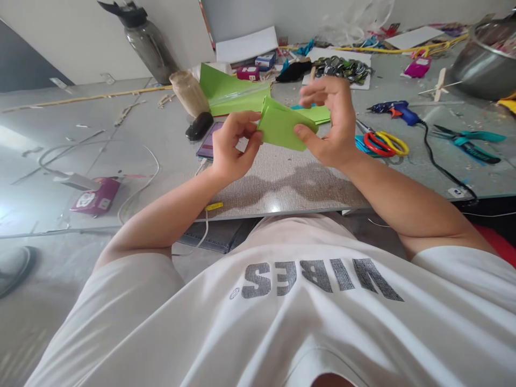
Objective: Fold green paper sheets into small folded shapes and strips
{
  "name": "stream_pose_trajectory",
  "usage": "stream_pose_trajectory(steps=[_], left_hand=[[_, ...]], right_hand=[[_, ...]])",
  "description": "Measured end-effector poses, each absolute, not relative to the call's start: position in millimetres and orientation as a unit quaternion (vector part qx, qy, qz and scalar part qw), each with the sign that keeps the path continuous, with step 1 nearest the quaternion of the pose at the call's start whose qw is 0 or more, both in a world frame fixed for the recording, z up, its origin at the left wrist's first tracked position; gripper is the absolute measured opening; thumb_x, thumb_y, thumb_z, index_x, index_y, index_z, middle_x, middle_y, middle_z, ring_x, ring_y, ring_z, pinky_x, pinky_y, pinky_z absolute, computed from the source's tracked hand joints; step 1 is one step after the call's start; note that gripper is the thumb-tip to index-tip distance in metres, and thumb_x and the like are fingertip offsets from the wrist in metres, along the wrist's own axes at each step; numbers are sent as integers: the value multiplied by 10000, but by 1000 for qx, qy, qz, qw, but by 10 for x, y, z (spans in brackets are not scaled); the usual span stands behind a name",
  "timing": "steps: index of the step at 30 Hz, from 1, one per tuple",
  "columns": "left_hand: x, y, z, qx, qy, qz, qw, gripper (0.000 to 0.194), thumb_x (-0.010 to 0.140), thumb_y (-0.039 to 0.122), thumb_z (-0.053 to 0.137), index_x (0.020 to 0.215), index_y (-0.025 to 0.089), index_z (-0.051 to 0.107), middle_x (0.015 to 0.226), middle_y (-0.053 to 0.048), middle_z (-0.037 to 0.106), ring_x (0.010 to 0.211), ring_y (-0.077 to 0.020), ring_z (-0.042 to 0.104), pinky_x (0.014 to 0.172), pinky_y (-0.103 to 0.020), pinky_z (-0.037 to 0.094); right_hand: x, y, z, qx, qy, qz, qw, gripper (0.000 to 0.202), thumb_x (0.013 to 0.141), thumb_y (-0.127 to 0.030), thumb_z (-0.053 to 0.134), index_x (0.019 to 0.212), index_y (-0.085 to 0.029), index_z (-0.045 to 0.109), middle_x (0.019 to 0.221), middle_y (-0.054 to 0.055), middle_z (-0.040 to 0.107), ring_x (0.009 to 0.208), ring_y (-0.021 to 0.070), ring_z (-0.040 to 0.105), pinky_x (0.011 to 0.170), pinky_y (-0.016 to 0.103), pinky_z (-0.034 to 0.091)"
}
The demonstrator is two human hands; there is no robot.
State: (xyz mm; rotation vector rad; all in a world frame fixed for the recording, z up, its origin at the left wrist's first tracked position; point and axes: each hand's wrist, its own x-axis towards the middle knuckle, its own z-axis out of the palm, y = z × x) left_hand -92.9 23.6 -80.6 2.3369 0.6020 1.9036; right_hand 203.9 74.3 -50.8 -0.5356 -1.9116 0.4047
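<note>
A folded piece of green paper (284, 128) is held above the table between my two hands. My left hand (237, 141) pinches its left edge between thumb and fingers. At the right side, the thumb of my right hand (334, 122) presses on the near face, while the other fingers are raised and curved above the paper. Behind it lie a larger sheet of green paper (237, 95) with a crease and clear plastic on it, and a smaller green piece (318, 114), partly hidden by my right hand.
Scissors with red and yellow handles (379, 144), a blue glue gun (397, 110) and teal pliers (467, 141) lie on the right. A phone (206, 142), black case (199, 127) and dark bottle (149, 45) are left. A metal pot (484, 64) stands back right on the table (282, 185).
</note>
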Motion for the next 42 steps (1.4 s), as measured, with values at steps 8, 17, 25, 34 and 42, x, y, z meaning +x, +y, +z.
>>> stream_pose_trajectory(steps=[8,17,25,34,42], left_hand=[[-946,185,-811,776,214,593,22,305,1274,602,749,1486,419,868,1070,-24,832,872,-208,854,937,-435,789],[-690,11,-851,703,169,691,-6,497,1143,717,930,1423,362,722,1024,14,739,809,-158,812,775,-347,743],[-538,-249,-737,705,242,655,121,640,1072,902,888,1280,316,739,922,12,733,819,-207,822,762,-388,720],[-550,-196,-752,732,268,613,132,683,1037,967,864,1162,301,775,960,-19,703,944,-286,882,901,-510,800],[-637,-149,-850,723,274,617,147,781,937,970,971,1305,315,757,1107,-43,774,1005,-305,892,919,-511,806]], right_hand=[[1956,506,-386,-192,-784,313,501,551,990,-820,1012,1232,-343,881,1144,81,921,1102,327,890,1025,493,795],[1816,304,-470,-121,-808,370,441,497,919,-729,1105,992,-309,848,1076,44,852,951,246,783,861,407,725],[1752,192,-513,-5,-769,450,454,408,1022,-631,1067,1097,-252,935,1113,30,842,652,95,715,555,232,622],[1754,132,-449,-45,-740,517,428,523,1028,-708,1037,959,-211,889,1031,44,847,593,118,784,496,224,646],[1750,186,-403,-66,-713,596,363,601,874,-783,1124,958,-263,833,734,-38,767,531,161,751,463,276,633]])
